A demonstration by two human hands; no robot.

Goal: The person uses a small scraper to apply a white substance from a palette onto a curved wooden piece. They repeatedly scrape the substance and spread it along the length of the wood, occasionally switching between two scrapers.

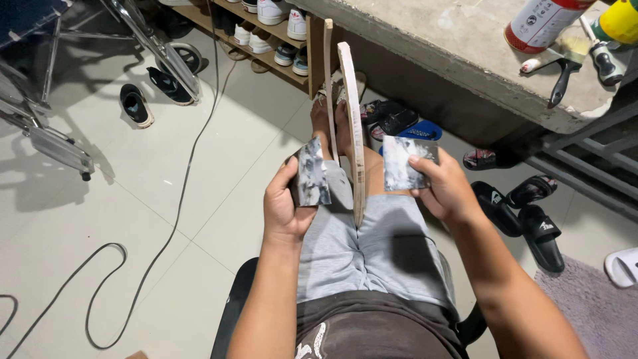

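Observation:
I sit on a dark chair with a long, thin wooden frame (pixel 353 126) standing upright between my knees, its far end leaning toward a concrete counter (pixel 465 46). My left hand (pixel 286 206) grips a worn grey piece of sandpaper (pixel 311 174) just left of the frame. To the right of the wood, my right hand (pixel 446 189) pinches a second grey piece of sandpaper (pixel 402 163). Neither sheet touches the wood. My bare feet (pixel 330 116) rest on the tiled floor beyond.
A paintbrush (pixel 566 63), a spray can (pixel 541 23) and a yellow can (pixel 621 20) lie on the counter. Sandals (pixel 525 213) sit to the right, a shoe rack (pixel 266 33) at the back, a cable (pixel 173 219) on the tiles, metal frames (pixel 60 73) at left.

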